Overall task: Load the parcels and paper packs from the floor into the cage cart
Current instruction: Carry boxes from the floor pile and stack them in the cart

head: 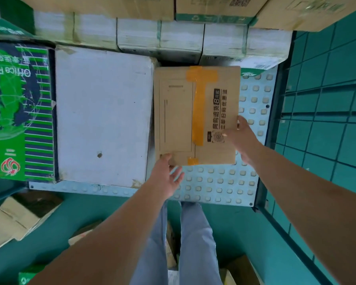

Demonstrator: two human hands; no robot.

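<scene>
A brown cardboard parcel (177,120) with orange tape lies flat over the studded floor of the cage cart (220,182), beside a white box (103,116). My right hand (243,138) grips its right edge, thumb on top and fingers round the side. My left hand (167,177) is at the near left corner; its thumb touches the corner and its fingers are spread loosely below the near edge. Whether the parcel rests fully on the cart floor I cannot tell.
A green office-paper box (19,112) stands left of the white box. Wrapped paper packs (181,38) line the back, with cardboard boxes (214,5) above them. The cart's mesh wall (321,99) is on the right. More cardboard (14,219) and parcels (240,270) lie on the green floor.
</scene>
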